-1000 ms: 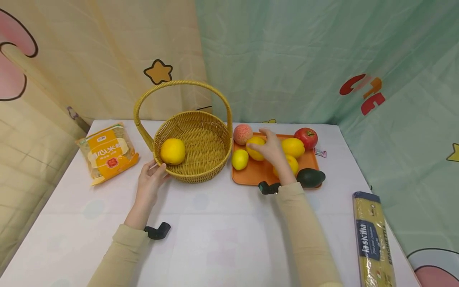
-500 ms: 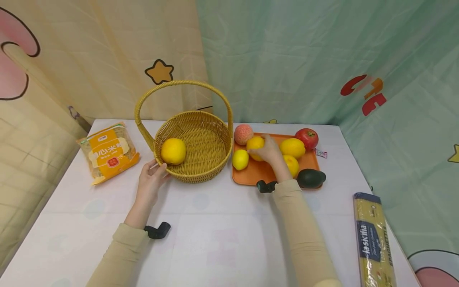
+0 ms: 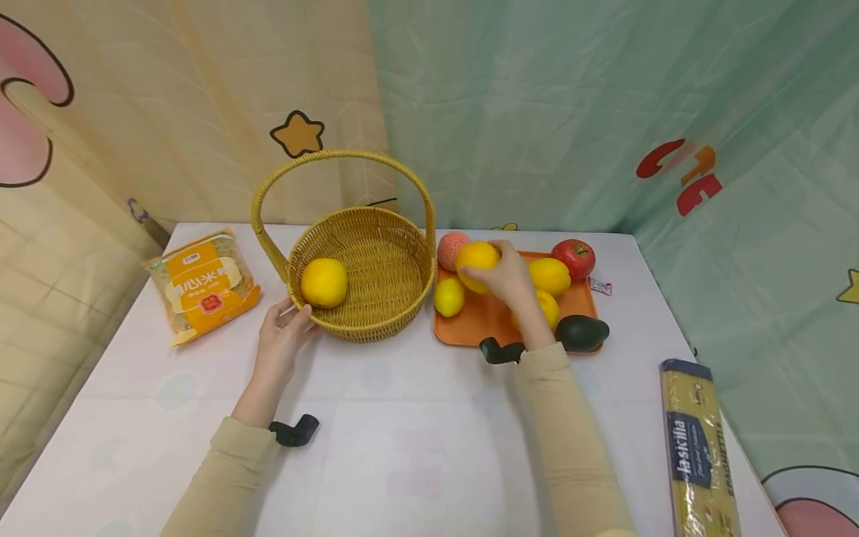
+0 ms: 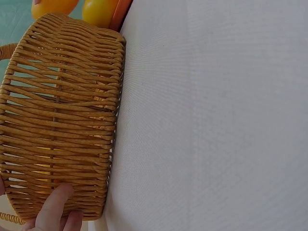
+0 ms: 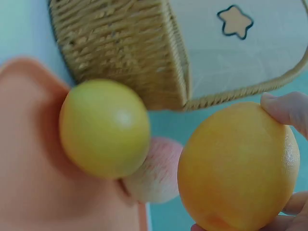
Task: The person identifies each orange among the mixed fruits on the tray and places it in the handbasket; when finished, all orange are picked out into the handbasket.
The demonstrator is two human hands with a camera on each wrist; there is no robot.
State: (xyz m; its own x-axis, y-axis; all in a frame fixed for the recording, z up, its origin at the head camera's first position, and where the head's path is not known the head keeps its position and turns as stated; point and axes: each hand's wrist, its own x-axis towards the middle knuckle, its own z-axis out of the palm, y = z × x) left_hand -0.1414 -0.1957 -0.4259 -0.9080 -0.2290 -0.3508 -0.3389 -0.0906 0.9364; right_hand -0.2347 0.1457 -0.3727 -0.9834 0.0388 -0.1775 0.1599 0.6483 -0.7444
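My left hand (image 3: 280,335) holds the rim of a wicker basket (image 3: 376,333) at its near left. Its fingers (image 4: 57,204) lie against the outer weave. Inside the basket, a yellow fruit (image 3: 325,283) sits against the left wall. My right hand (image 3: 508,277) grips a round yellow-orange fruit (image 5: 236,166), raised over the back left of the orange tray (image 3: 470,333), thumb on one side and fingers on the other. Beside it are a smaller yellow-green fruit (image 5: 105,129) on the tray and a pink peach (image 5: 156,171) at the tray's back left corner.
Farther right around the tray are a yellow lemon (image 3: 550,277), another yellow fruit (image 3: 549,307), a red pomegranate (image 3: 573,259), a dark green avocado (image 3: 581,333) and a small wrapped candy (image 3: 600,286). A millet bag (image 3: 203,286) lies left, a spaghetti pack (image 3: 699,447) right. Curtains stand behind.
My right hand has closed round the yellow-orange fruit and lifted it off the tray, slightly up and away. The left hand and the basket have stayed in place.
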